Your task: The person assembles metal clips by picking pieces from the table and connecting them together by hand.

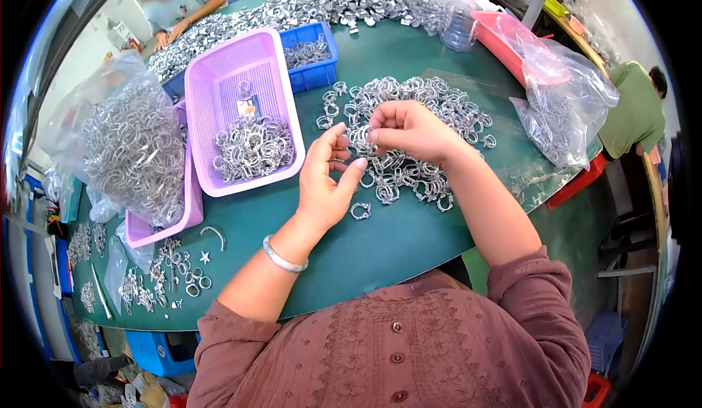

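Observation:
A heap of silver metal rings (431,170) lies on the green table in front of me. Over its near left side, my right hand (413,136) is closed in a pinch, with a small silver ring (371,136) at the fingertips; the fingers partly hide it. Facing it from the left is my left hand (327,178), thumb and curved fingers apart, nothing visible between them. A single loose ring (360,211) rests just below the left thumb. Left of that hand, a pink basket (206,115) holds a smaller pile of similar rings (253,149).
A blue bin (333,46) with metal pieces stands behind the basket. Bulging clear bags of rings lie at left (131,152) and right (552,119). A long silver heap (344,2) covers the table's far side. Loose rings (194,280) lie near left. Two people are nearby.

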`<act>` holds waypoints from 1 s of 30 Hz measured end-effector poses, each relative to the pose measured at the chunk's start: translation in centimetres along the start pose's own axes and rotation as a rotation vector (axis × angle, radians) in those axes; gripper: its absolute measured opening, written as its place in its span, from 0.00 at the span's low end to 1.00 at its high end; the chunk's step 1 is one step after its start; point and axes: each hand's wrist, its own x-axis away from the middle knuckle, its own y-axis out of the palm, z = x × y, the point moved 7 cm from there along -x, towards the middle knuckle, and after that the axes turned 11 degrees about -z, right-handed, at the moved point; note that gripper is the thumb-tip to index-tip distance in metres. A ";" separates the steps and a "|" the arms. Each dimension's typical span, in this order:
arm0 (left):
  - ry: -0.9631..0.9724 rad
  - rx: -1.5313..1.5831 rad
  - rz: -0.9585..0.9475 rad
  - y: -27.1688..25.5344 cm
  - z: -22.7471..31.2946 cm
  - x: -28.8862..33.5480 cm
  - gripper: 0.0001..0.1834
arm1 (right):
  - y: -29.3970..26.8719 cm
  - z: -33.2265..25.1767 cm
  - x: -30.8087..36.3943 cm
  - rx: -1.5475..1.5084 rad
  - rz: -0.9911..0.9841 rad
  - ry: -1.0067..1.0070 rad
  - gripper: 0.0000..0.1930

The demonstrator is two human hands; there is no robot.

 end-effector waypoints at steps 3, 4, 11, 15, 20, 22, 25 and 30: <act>0.020 0.151 -0.098 1.1 -0.1 0.0 0.23 | 1.1 0.5 0.7 -0.079 0.002 -0.033 0.05; 0.013 0.152 -0.102 1.1 -0.3 0.1 0.23 | 1.4 0.5 1.0 -0.112 -0.002 -0.027 0.05; -0.159 0.553 -0.185 1.6 -1.8 0.0 0.18 | 1.8 0.4 2.1 -0.173 0.015 -0.068 0.08; -0.181 0.610 -0.185 1.7 -2.4 0.0 0.18 | 1.9 0.8 2.2 -0.198 -0.012 -0.099 0.08; -0.208 0.644 -0.189 1.8 -2.7 0.1 0.19 | 1.8 1.2 2.1 -0.174 -0.014 -0.142 0.07; -0.215 0.657 -0.197 1.8 -2.7 0.2 0.19 | 1.9 1.1 2.1 -0.164 -0.011 -0.154 0.07; -0.228 0.681 -0.201 1.8 -2.8 0.2 0.19 | 2.1 0.8 2.2 -0.178 -0.002 -0.172 0.07; -0.248 0.711 -0.209 2.0 -2.9 0.2 0.19 | 1.9 0.9 2.3 -0.151 0.004 -0.175 0.06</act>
